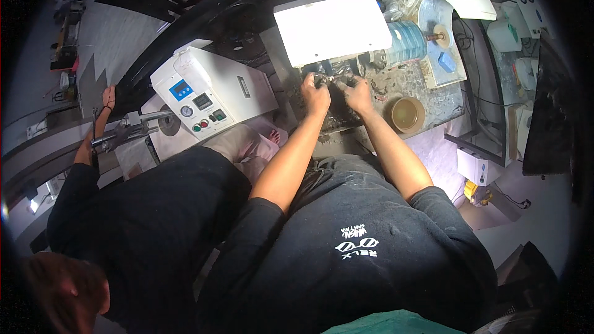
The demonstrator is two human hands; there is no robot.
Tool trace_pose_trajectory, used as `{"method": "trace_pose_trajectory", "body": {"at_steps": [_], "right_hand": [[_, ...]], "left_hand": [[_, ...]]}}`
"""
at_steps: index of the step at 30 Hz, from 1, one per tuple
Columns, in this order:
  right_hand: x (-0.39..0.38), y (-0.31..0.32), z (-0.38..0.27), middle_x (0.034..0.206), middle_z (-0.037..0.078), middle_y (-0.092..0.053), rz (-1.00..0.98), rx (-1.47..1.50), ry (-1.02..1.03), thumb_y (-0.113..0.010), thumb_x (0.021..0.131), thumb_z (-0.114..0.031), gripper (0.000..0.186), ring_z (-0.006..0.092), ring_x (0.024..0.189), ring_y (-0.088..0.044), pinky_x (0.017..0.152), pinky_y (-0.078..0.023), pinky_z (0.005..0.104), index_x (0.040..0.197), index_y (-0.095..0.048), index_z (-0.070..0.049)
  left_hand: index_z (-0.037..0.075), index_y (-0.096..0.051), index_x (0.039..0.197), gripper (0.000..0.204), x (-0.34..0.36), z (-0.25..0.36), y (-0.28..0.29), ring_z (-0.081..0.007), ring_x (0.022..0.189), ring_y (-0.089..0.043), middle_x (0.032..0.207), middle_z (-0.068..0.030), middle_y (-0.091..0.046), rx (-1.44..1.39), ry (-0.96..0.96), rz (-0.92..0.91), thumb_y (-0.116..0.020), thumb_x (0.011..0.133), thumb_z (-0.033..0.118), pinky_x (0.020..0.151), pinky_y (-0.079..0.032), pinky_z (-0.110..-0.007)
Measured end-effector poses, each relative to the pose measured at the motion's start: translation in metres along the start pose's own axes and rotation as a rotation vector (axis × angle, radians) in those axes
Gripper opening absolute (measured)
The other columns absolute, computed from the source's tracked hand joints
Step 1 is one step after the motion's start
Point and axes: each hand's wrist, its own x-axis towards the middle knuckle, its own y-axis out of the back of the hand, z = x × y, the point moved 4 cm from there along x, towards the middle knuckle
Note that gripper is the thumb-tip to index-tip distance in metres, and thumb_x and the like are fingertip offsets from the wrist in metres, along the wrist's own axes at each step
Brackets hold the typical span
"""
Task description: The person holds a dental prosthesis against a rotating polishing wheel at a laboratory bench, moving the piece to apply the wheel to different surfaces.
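Head view: small shiny metal piece (pixel 328 78) pinched between both hands, right under front edge of white lamp hood (pixel 332 26), over dirty workbench (pixel 433 102). Too small to tell what kind of piece. Left hand (pixel 315 94) clenched around left end of piece, knuckles up. Right hand (pixel 355 94) clenched around right end, fingers curled in. Hands just beside each other, nearly touching at fingertips. Both bare forearms running up from black t-shirt (pixel 359 241) at lower edge.

Round tan bowl (pixel 407 114) on bench just right of right wrist. Clear water bottle (pixel 405 42) lying on side behind hands, right of lamp hood. Polishing wheel on spindle (pixel 440 36) further right, blue block (pixel 446 62) near it. White control box (pixel 207 93) with blue display, gauge and red and green buttons left of left hand, well apart. Second person in black top (pixel 148 235) at left, one hand (pixel 109 96) up on metal lever (pixel 133 128) beside control box
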Motion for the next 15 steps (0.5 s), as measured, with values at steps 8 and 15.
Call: {"method": "trace_pose_trajectory", "body": {"at_steps": [8,15], "right_hand": [[-0.002,0.005,-0.007,0.081,0.012,-0.068,0.022,-0.115,0.022,-0.065,0.078,-0.01,0.017,0.0151,0.071,-0.061,0.067,-0.048,0.029,0.09,-0.066,0.002],[0.0,0.004,-0.022,0.079,0.02,-0.066,0.052,-0.305,0.111,-0.066,0.075,-0.016,0.023,0.0282,0.071,-0.064,0.068,-0.048,0.0358,0.089,-0.065,0.003]], "left_hand": [[0.008,-0.051,0.07,0.017,-0.014,-0.012,-0.017,-0.0098,0.053,-0.041,0.061,0.0024,-0.043,-0.597,0.513,0.118,-0.047,0.063,-0.008,0.052,-0.033,-0.025],[0.011,-0.045,0.071,0.022,-0.018,-0.039,-0.026,-0.0108,0.063,-0.041,0.069,0.0022,-0.04,-0.824,0.758,0.401,-0.05,0.058,-0.006,0.063,-0.036,-0.026]]}}
